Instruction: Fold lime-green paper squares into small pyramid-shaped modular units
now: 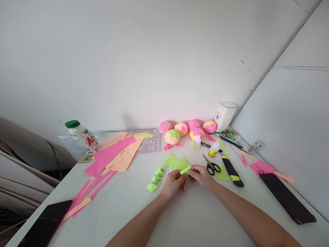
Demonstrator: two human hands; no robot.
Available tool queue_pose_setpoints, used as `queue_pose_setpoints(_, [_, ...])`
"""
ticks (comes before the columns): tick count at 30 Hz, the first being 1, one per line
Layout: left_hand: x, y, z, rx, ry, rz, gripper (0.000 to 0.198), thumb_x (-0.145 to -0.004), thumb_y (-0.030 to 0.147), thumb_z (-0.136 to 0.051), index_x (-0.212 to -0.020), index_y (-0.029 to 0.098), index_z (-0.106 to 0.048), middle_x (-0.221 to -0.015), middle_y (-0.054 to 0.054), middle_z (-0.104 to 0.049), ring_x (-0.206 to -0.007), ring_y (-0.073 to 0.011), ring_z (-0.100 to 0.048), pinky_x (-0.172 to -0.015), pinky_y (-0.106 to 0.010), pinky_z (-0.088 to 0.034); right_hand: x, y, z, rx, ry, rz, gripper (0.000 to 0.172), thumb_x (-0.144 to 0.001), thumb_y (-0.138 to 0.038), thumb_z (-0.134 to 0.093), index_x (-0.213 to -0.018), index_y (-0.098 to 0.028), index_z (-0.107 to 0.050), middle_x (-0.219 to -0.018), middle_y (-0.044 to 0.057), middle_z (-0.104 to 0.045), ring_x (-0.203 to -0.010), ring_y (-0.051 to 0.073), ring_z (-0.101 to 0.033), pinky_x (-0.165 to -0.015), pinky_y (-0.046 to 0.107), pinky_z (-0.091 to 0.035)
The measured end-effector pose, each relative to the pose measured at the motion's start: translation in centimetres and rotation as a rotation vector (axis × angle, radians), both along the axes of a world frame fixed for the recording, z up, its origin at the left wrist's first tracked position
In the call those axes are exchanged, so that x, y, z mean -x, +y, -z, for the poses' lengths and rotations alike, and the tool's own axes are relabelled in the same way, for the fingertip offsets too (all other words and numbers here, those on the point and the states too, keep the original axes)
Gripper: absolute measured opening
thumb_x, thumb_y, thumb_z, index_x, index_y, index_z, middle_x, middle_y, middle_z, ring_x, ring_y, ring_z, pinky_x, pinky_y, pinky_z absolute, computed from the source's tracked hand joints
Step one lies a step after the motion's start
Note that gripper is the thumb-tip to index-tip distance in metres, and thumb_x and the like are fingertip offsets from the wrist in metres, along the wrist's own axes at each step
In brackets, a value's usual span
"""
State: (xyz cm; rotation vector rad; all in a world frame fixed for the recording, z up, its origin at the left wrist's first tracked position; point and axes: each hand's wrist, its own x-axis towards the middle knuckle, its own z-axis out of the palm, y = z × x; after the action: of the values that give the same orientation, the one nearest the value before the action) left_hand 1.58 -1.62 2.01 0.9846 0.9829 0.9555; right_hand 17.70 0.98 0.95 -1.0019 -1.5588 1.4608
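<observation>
Between my left hand (174, 183) and my right hand (202, 176) is a small folded green paper piece (185, 170), pinched by the fingers of both. Just beyond it lie flat green paper squares (170, 161) on the white table. Left of my left hand stands a slanting row of several folded green paper units (155, 179), each with a raised point. To the right of my right hand are black-handled scissors (212, 166), their blades pointing away, and another green paper sheet (222, 174).
Paper balls (172, 137) in pink, peach, green and yellow line the wall. Glue bottles (214, 149), a utility knife (232, 171) and a black pouch (286, 197) lie right. Pink and peach sheets (108, 156), a green-capped bottle (83, 137) and a dark tablet (46, 224) are left.
</observation>
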Motion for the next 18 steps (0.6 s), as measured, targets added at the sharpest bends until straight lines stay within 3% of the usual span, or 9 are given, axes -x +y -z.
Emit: queue_pose_setpoints(18, [-0.01,-0.09,0.43,-0.024,0.024,0.055,0.033,-0.070,0.048,-0.061,-0.070,0.016,-0.051,-0.053,0.003,-0.056,-0.036,-0.0088,-0.049,-0.036,-0.020,-0.038,-0.20,0.18,0.25,-0.015,-0.001,-0.020,0.026,-0.078,-0.040,-0.060,-0.073,-0.015,-0.062,-0.055,-0.002,-0.055,-0.050,0.011,-0.050,-0.050,0.024,-0.041])
